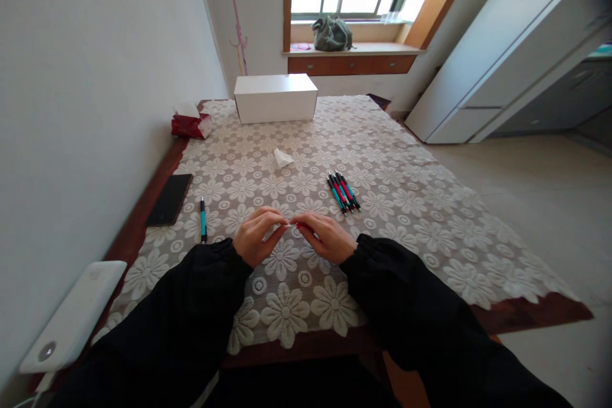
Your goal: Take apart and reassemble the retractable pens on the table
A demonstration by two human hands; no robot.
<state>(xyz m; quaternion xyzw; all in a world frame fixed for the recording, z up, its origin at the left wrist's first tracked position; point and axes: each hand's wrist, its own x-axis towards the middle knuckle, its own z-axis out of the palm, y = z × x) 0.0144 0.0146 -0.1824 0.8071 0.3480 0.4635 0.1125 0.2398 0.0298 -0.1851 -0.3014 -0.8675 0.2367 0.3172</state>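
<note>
My left hand [261, 234] and my right hand [325, 236] meet over the near middle of the table, fingertips pinched close together. Between them is a small thin piece [291, 225], whitish at the left and red by my right fingertips; most of it is hidden, so I cannot tell its kind. Left of my left hand lies a teal and black pen [203, 220], apart from it. Beyond my right hand, several teal or red pens with black ends [343, 192] lie side by side in a slanted row.
A lace tablecloth [382, 172] covers the table. On it are a crumpled tissue [283, 158], a white box [276, 100], a red tissue pack [191, 125] and a dark flat phone-like object [170, 199]. A white device with a cable [74, 315] sits at the near left.
</note>
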